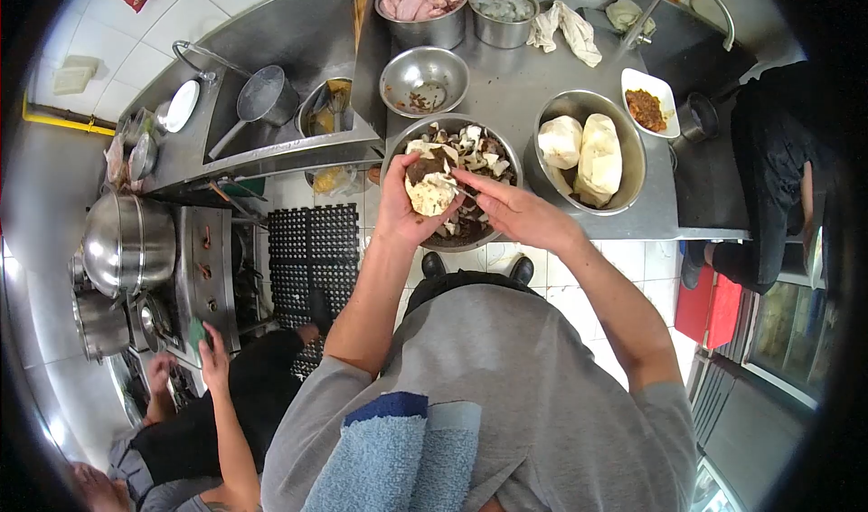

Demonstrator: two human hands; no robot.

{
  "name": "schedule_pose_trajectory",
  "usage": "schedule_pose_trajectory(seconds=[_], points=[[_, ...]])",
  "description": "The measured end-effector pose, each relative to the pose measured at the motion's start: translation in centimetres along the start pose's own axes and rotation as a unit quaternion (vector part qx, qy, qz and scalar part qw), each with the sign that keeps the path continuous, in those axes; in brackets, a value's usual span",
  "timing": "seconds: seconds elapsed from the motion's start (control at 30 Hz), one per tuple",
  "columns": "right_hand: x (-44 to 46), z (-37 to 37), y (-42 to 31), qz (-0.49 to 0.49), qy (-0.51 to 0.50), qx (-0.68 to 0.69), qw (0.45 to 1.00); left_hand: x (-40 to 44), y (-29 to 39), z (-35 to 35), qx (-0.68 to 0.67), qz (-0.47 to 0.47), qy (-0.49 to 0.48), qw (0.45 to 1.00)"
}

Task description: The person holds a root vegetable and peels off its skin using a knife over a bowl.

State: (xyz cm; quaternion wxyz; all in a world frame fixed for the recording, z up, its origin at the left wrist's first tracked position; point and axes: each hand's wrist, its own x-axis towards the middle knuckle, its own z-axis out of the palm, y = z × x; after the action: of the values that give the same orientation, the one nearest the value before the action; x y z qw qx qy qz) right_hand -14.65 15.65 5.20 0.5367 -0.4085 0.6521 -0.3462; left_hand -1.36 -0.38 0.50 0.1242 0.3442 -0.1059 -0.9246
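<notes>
My left hand (404,206) is wrapped round a partly peeled tuber (430,195), its flesh cream-white with a patch of dark brown skin on top. My right hand (517,212) touches the tuber's right side, fingers pinched on what looks like a small knife (465,191), mostly hidden by the fingers. Below both hands is a large steel bowl (398,141) holding dark and white peelings (484,155). Just right of it, a steel pot (553,195) contains two peeled, pale tubers (599,161).
A smaller steel bowl (425,61), a pot of raw pink meat (420,7) and a white dish of reddish-brown food (646,109) stand on the counter. A sink with a saucepan (264,96) lies left. One co-worker (217,367) is lower left, another (768,168) far right.
</notes>
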Motion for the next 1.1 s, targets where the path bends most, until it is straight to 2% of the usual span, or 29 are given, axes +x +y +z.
schedule_pose_trajectory(seconds=[0.07,0.17,0.27,0.3,0.4,0.43,0.47,0.5,0.6,0.73,0.8,0.87,0.9,1.1], points=[[-0.1,-0.3,0.9,-0.082,0.041,-0.081,0.993,0.4,0.2,0.2,0.006,0.006,-0.027,1.000],[-0.5,-0.2,1.1,-0.120,0.053,-0.058,0.990,0.7,0.4,-0.6,0.012,0.011,-0.063,0.998],[-0.2,0.4,1.6,-0.217,0.097,-0.084,0.968,0.0,-0.1,1.1,0.065,0.016,-0.030,0.997],[-0.4,0.1,0.4,-0.166,0.067,-0.083,0.980,0.0,-0.3,1.3,0.066,0.012,-0.031,0.997],[1.7,0.0,2.6,-0.312,0.129,-0.131,0.932,0.0,-0.1,1.1,0.064,-0.015,-0.019,0.998],[1.8,-0.8,2.6,-0.217,0.054,-0.021,0.974,0.0,0.1,0.9,0.069,-0.020,-0.019,0.997],[1.6,-1.7,2.4,-0.117,-0.024,0.090,0.989,0.1,0.4,0.7,0.075,-0.025,-0.018,0.997],[1.3,-2.3,1.9,-0.014,-0.104,0.198,0.975,0.1,0.6,0.3,0.079,-0.029,-0.017,0.996],[0.8,-2.3,1.0,0.002,-0.053,0.301,0.952,0.7,1.2,-0.6,0.074,-0.053,-0.067,0.994],[2.0,-1.0,2.4,-0.047,0.054,0.084,0.994,-0.4,1.2,-0.1,0.035,-0.011,-0.051,0.998],[1.8,-0.3,3.1,-0.122,0.137,-0.059,0.981,0.0,1.0,-0.5,0.005,0.027,-0.078,0.997],[1.5,0.7,3.6,-0.183,0.187,-0.081,0.962,0.3,0.9,-0.8,-0.017,0.067,-0.103,0.992],[0.2,0.6,2.0,-0.143,0.154,-0.050,0.976,0.6,0.9,-1.2,0.014,0.091,-0.127,0.988],[-0.7,1.1,0.5,-0.155,0.092,-0.074,0.981,1.0,0.0,0.2,-0.006,0.130,-0.101,0.986]])
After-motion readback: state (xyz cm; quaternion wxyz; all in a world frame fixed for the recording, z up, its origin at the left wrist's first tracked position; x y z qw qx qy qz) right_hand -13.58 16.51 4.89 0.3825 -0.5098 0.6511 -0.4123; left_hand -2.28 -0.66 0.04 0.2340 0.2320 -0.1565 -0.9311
